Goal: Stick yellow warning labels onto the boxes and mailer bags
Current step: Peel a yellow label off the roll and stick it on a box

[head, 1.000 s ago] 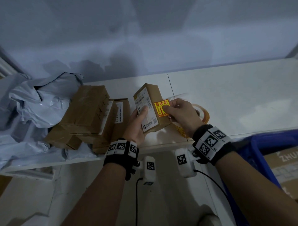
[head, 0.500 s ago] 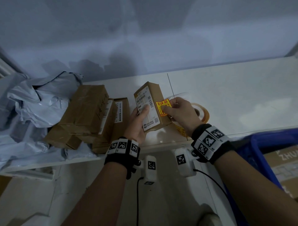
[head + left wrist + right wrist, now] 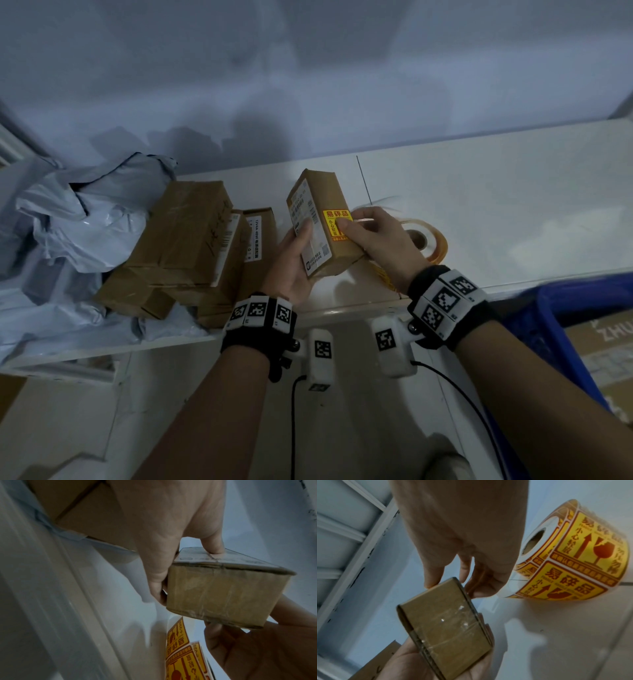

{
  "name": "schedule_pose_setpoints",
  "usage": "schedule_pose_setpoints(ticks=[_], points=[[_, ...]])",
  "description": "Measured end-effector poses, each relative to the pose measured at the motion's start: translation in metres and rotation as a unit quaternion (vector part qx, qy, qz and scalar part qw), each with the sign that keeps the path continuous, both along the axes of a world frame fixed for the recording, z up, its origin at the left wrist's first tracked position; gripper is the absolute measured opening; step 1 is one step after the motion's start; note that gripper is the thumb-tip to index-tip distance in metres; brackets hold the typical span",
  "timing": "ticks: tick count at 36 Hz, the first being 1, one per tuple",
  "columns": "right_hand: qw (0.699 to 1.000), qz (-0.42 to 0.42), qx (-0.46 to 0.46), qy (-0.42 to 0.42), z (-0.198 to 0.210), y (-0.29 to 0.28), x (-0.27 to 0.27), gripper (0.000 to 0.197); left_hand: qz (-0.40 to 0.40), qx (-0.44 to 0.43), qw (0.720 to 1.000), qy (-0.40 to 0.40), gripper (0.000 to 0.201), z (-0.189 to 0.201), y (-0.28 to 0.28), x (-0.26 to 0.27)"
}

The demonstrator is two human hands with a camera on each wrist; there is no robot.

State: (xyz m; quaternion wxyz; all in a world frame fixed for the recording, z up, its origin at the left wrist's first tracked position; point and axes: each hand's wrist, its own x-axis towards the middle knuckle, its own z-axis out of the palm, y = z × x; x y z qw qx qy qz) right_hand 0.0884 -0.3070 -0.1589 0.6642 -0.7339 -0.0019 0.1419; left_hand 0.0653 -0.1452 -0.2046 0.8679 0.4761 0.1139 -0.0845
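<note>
- Head view: left hand (image 3: 291, 263) grips a small cardboard box (image 3: 322, 222) above the bench (image 3: 496, 205), thumb on its shipping label.
- Right hand (image 3: 376, 240) thumb presses the yellow warning label (image 3: 334, 224) on the box, fingers curled behind it.
- Label roll (image 3: 570, 553) lies on the bench beside the right hand.

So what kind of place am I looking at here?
Probably a parcel packing or dispatch station: taped cardboard boxes with shipping labels, grey mailer bags, and a roll of yellow fragile stickers on a white bench.

Label roll (image 3: 423, 240) right of stacked boxes (image 3: 191, 240) on table (image 3: 513, 205).
</note>
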Motion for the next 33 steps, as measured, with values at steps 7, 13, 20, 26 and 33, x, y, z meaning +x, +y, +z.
schedule_pose_setpoints(ticks=[7, 13, 20, 26, 33], points=[[1.000, 0.004, -0.019, -0.024, -0.003, 0.002, -0.001, 0.043, -0.020, 0.003, 1.000, -0.005, 0.054, 0.002, 0.001, 0.000], [0.999, -0.022, -0.029, -0.026, 0.000, 0.000, 0.001, 0.047, -0.049, -0.005, 0.999, -0.013, 0.055, 0.003, -0.001, -0.003], [0.998, -0.036, -0.032, -0.035, 0.004, 0.000, -0.002, 0.040, -0.053, -0.002, 0.998, -0.014, 0.059, 0.005, -0.005, -0.003], [0.997, -0.011, -0.044, -0.062, 0.010, 0.006, -0.005, 0.038, -0.018, 0.014, 1.000, -0.018, 0.052, 0.006, -0.008, -0.001], [0.997, 0.004, -0.046, -0.057, 0.009, 0.007, -0.008, 0.055, -0.012, 0.014, 0.999, -0.026, 0.052, 0.007, -0.006, -0.003]])
